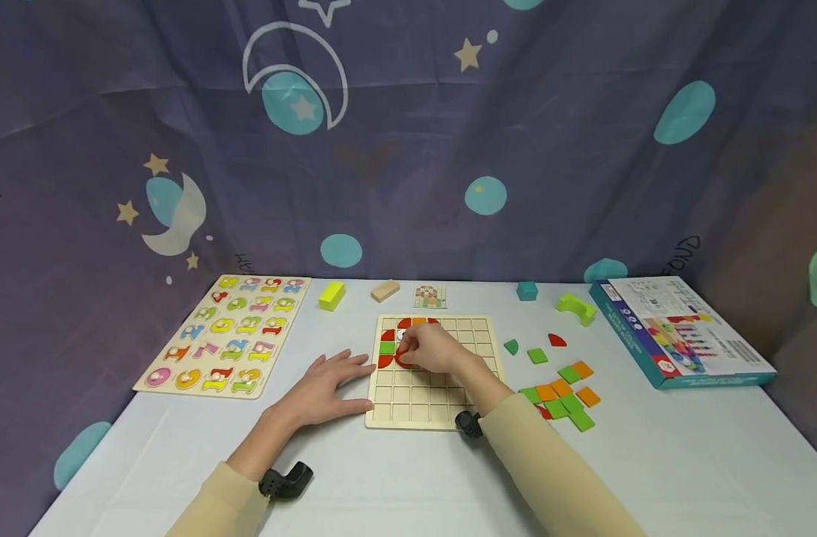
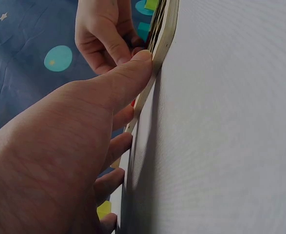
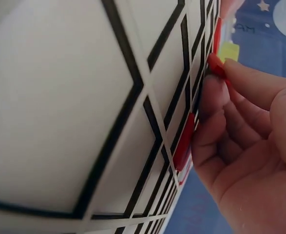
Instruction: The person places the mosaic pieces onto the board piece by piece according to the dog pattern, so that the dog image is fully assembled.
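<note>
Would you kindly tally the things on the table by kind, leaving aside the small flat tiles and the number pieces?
Boards: 2 (grid board, number board)
Blocks: 4 (yellow block, plain wooden block, teal block, green arch block)
Picture card: 1
Box: 1
Total: 8

num. brd (image 1: 221, 340) L | yel. blk (image 1: 332, 296) | wd. blk (image 1: 385, 290) | teal blk (image 1: 527, 291) | grn arch (image 1: 576, 301) nr box (image 1: 704, 335)

Right grip (image 1: 431, 349) in pinch pose (left grip (image 1: 326, 389) outspread)
</note>
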Demonstrator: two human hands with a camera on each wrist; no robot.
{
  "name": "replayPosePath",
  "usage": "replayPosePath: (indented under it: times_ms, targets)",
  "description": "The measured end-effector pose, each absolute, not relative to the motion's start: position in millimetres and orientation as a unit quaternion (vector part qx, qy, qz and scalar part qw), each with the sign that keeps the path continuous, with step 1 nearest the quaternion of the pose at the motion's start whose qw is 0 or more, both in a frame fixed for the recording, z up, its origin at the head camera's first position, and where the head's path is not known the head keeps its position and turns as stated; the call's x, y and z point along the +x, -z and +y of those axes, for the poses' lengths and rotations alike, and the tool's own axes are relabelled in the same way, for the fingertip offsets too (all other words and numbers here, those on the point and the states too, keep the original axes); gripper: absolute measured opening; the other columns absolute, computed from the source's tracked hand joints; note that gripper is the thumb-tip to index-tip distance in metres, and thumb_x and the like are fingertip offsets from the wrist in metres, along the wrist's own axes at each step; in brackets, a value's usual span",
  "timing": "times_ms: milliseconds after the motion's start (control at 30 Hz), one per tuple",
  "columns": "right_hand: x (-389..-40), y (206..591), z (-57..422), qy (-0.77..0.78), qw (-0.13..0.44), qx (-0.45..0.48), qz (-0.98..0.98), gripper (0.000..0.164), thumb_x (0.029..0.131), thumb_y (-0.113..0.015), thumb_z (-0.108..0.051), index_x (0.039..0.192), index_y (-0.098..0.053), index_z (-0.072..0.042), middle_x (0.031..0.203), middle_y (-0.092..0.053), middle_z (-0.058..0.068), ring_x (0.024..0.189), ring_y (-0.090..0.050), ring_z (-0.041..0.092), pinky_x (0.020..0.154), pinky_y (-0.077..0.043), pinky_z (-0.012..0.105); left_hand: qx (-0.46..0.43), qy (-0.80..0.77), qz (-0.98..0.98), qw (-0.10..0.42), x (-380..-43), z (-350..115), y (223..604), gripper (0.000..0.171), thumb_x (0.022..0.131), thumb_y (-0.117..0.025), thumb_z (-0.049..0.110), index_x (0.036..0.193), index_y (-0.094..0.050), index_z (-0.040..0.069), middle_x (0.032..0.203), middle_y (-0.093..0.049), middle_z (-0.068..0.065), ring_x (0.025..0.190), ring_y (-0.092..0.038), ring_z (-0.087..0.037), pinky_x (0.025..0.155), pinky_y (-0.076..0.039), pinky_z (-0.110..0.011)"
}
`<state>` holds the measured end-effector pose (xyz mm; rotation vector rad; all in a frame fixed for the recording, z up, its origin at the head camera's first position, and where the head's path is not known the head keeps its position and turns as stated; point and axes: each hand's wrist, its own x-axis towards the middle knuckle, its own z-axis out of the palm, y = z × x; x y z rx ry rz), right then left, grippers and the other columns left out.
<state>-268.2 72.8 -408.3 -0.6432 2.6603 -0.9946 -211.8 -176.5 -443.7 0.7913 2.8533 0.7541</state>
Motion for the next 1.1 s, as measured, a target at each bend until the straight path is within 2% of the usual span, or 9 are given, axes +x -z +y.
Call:
replayPosePath:
  times_ms: [300,533,767,933,1100]
  targets:
    - [-268,406,74,0.308,0.107,-0.224,0.919,0.007,0.092,-0.075,-0.011,0.088,-0.070,-0.009,0.078,-0.063,-0.004,0.072,-0.055,0.013,0.069,-0.049,0.027,0.261,-0.244,0.933,0.043,-212,-177,443,0.067,0.087,-0.073,0.056,0.143,-0.061,0.020,0.152,-0.049,-0.002,0.148,-0.029,-0.030,0.118,-0.012,-0.061]
    - [-266,403,73,0.281,0.112,-0.243,0.922,0.012,0.088,-0.079,-0.011,0.087,-0.067,-0.009,0.080,-0.062,-0.003,0.075,-0.055,0.014,0.072,-0.049,0.029,0.256,-0.245,0.934,0.041,-210,-178,441,0.068,0.087,-0.074,0.055,0.143,-0.061,0.020,0.152,-0.049,-0.002,0.148,-0.029,-0.030,0.118,-0.012,-0.061]
    - [-265,402,75,0.266,0.112,-0.245,0.926,0.013,0.090,-0.077,-0.013,0.085,-0.066,-0.010,0.078,-0.061,-0.003,0.072,-0.055,0.014,0.070,-0.048,0.029,0.257,-0.245,0.934,0.044,-210,-178,443,0.069,0.086,-0.073,0.057,0.143,-0.060,0.021,0.152,-0.048,-0.002,0.148,-0.028,-0.029,0.118,-0.012,-0.060]
    - [-265,397,86,0.296,0.118,-0.243,0.916,0.010,0.093,-0.074,-0.015,0.088,-0.068,-0.010,0.078,-0.063,-0.003,0.067,-0.056,0.013,0.068,-0.048,0.029,0.259,-0.245,0.933,0.043,-211,-177,444,0.068,0.086,-0.073,0.057,0.142,-0.061,0.020,0.152,-0.049,-0.002,0.148,-0.029,-0.030,0.118,-0.012,-0.061]
    - [-264,388,106,0.336,0.113,-0.231,0.906,0.008,0.094,-0.073,-0.016,0.094,-0.069,-0.009,0.081,-0.063,-0.002,0.071,-0.056,0.015,0.069,-0.048,0.031,0.260,-0.247,0.932,0.044,-212,-177,444,0.068,0.086,-0.073,0.056,0.142,-0.061,0.020,0.152,-0.049,-0.002,0.148,-0.029,-0.030,0.118,-0.012,-0.061]
